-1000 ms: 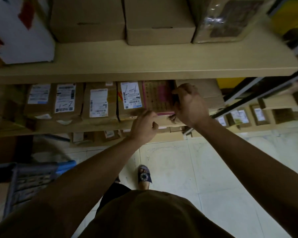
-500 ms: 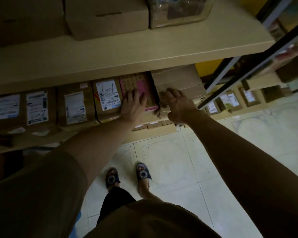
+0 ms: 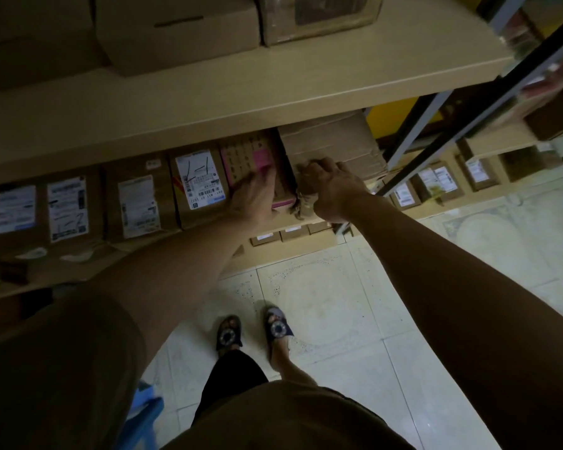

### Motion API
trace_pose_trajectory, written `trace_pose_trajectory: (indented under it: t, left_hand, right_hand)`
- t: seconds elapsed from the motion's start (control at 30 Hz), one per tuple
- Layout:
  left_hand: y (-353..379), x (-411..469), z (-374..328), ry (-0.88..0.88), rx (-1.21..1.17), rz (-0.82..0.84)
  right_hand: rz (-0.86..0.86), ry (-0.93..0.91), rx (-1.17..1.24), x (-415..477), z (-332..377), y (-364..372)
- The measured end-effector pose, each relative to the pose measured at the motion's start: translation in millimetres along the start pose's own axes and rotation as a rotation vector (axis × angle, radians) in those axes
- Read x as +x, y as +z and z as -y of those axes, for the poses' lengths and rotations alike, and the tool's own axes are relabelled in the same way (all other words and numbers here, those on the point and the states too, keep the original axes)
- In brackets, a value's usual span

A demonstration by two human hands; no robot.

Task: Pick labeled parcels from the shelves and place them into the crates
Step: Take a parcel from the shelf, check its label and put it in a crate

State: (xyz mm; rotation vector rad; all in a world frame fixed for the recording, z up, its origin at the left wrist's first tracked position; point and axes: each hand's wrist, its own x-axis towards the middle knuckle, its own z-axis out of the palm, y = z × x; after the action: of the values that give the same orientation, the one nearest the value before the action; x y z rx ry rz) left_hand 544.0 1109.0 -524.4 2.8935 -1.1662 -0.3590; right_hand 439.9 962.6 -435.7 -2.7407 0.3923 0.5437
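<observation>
On the middle shelf (image 3: 78,271) stands a row of brown parcels with white labels. My left hand (image 3: 252,198) lies flat with straight fingers on the pink-marked parcel (image 3: 251,157), next to the labeled parcel (image 3: 197,183). My right hand (image 3: 330,190) curls its fingers round the front corner of the plain brown parcel (image 3: 332,141) to the right of the pink one. A blue crate (image 3: 143,414) shows only as a corner at the bottom left, by my body.
The upper shelf board (image 3: 241,92) overhangs the row and carries large cardboard boxes (image 3: 176,30). More labeled parcels (image 3: 436,183) sit on lower shelves to the right behind a black metal frame (image 3: 488,102). Small boxes (image 3: 290,235) lie on the bottom shelf. My feet stand on pale floor tiles (image 3: 322,303).
My left hand rose from the shelf edge onto the pink-marked parcel. My right hand moved from the pink parcel's right edge onto the plain parcel beside it. The view swung left.
</observation>
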Motion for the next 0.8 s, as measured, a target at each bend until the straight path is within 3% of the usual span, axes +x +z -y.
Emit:
trace_pose_trajectory:
  t: [0.17,0.3,0.5,0.8]
  left_hand:
    - [-13,7,-7,0.061,0.213,0.185]
    - [-15,3,-11,0.132,0.287,0.196]
    - [-22,-26,-12,0.175,0.131,0.2]
    - [-37,-89,-9,0.296,-0.091,-0.005]
  right_hand:
    - [0.011,0.007,0.003,2,-1,4]
    - [0.014,0.022,0.024,5,-3,3]
    - [0.064,0.059,0.036,-2,1,-1]
    - [0.087,-0.046,-0.086,-1,1,0]
